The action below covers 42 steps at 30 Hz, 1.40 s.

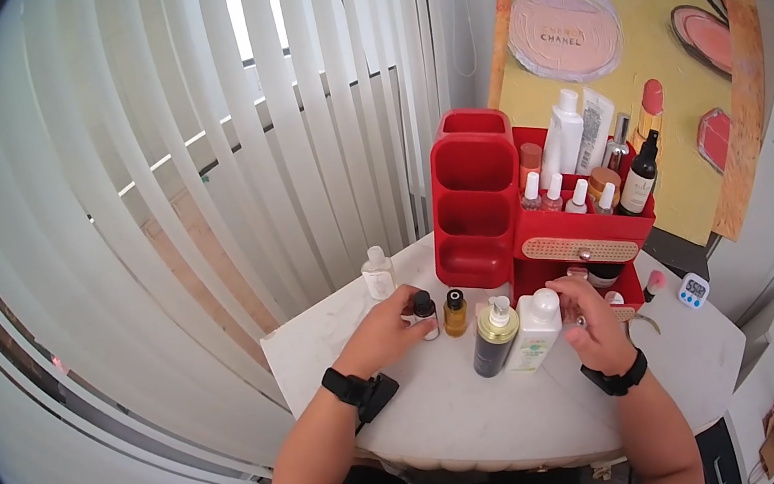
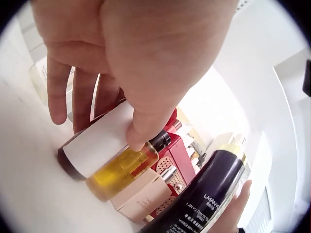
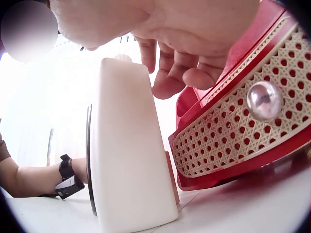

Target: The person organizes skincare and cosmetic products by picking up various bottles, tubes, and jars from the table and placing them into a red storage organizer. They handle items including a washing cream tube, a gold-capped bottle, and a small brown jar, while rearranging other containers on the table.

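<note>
My left hand [image 1: 383, 332] holds a small dark bottle [image 1: 426, 313] with a black cap, standing at the table's back left. In the left wrist view the thumb lies against its white label [image 2: 99, 141], with the fingers on its far side. Right beside it stands a yellow oil bottle [image 1: 457, 316]. A dark pump bottle [image 1: 494, 341] with a gold collar and a white bottle [image 1: 535, 332] stand further right. My right hand [image 1: 598, 328] is beside the white bottle's top, its fingers loosely bent and nothing between them in the right wrist view [image 3: 180, 73].
A red organizer [image 1: 471, 259] stands behind, with bottles in its upper right part and a woven-front drawer [image 1: 578, 247]. A clear bottle [image 1: 378, 274] stands at the back left. On the right are a small timer [image 1: 692, 291] and a pink-tipped brush [image 1: 655, 283]. A pale pink bottle [image 2: 138, 199] shows behind the front row.
</note>
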Each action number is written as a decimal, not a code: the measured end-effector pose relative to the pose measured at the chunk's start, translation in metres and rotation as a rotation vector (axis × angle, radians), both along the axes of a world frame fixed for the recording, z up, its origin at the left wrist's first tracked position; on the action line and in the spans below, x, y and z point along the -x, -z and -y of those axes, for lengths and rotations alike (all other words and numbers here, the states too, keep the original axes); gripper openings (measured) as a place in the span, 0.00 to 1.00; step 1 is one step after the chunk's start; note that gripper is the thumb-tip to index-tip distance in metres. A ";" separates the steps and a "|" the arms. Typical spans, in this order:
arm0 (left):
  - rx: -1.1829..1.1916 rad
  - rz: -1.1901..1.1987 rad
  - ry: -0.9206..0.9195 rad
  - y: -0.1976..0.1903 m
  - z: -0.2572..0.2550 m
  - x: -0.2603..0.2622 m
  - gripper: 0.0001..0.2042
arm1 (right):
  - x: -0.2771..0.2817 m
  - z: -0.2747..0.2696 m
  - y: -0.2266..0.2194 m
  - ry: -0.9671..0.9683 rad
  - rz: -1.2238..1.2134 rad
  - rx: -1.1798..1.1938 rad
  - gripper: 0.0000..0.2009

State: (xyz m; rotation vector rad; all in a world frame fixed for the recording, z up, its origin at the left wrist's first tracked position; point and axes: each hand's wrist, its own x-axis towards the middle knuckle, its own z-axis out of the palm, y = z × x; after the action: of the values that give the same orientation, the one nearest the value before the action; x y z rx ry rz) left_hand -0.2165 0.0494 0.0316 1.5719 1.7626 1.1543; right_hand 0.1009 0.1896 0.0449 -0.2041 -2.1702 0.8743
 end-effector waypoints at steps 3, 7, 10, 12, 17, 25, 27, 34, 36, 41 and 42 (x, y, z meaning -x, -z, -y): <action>-0.044 0.071 -0.076 0.001 0.004 0.004 0.20 | 0.000 -0.001 0.000 0.013 -0.021 -0.028 0.36; -0.192 0.233 -0.082 0.004 0.007 0.011 0.18 | -0.003 -0.001 -0.004 0.068 -0.068 -0.031 0.35; -0.401 0.319 -0.012 -0.021 0.020 0.001 0.17 | -0.011 -0.004 -0.008 0.169 -0.168 -0.070 0.33; -0.437 0.335 0.078 -0.053 0.033 -0.012 0.18 | -0.016 -0.005 -0.019 0.280 -0.298 -0.170 0.27; -0.395 0.313 0.295 -0.123 0.050 -0.046 0.21 | -0.023 0.018 -0.093 0.357 -0.412 -0.470 0.17; -0.539 -0.112 0.213 -0.169 0.031 -0.096 0.24 | 0.010 0.059 -0.156 0.132 -0.541 -0.300 0.13; -0.601 -0.181 0.210 -0.167 0.019 -0.100 0.20 | 0.014 0.059 -0.156 0.080 -0.444 -0.219 0.15; -0.744 -0.445 0.139 -0.159 -0.013 -0.102 0.21 | 0.031 0.044 -0.143 0.114 -0.259 -0.082 0.12; -0.669 -0.553 0.111 -0.160 -0.013 -0.101 0.23 | 0.031 0.038 -0.142 0.114 -0.226 -0.087 0.11; -0.597 -0.362 0.196 -0.151 -0.016 -0.099 0.25 | 0.038 0.030 -0.140 0.128 -0.181 -0.086 0.09; -0.636 -0.359 0.218 -0.148 -0.018 -0.097 0.25 | 0.039 0.027 -0.139 0.109 -0.190 -0.098 0.10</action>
State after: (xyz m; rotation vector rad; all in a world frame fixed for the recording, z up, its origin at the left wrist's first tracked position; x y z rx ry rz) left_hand -0.1194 0.0679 0.1801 2.4040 1.4345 1.4794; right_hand 0.0622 0.1624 0.1835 -0.1814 -1.9993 0.6957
